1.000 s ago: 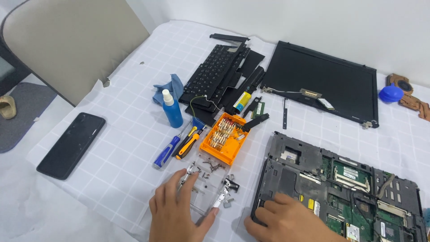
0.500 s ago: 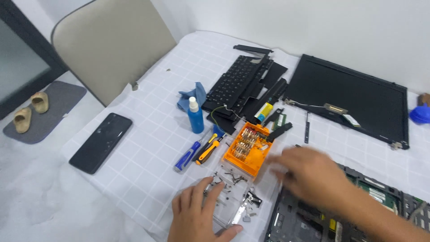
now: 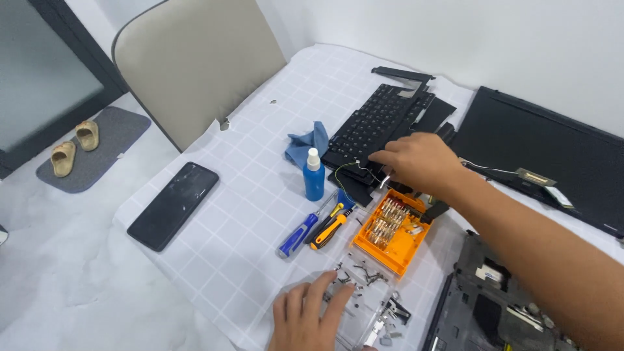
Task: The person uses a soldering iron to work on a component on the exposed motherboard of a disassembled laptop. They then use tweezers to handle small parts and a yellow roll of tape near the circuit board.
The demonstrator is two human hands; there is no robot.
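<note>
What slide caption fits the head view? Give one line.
Right hand reaches to the detached black keyboard while left hand rests by loose screws near an orange bit case.

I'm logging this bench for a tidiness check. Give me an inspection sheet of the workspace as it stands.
Surface: table under a white grid-patterned sheet, torn at the chair-side edge.
Job's things: keyboard with loose black panels; laptop base, opened; screen lying flat; small metal parts.
Clutter: phone, blue bottle, blue cloth, screwdrivers, orange bit case.
Grippers: right hand at the keyboard's near edge, grasp unclear; left hand flat, open, on the small parts.
Cables: thin wires by the keyboard and across the screen.
Surroundings: beige chair, grey mat with sandals, white wall.
</note>
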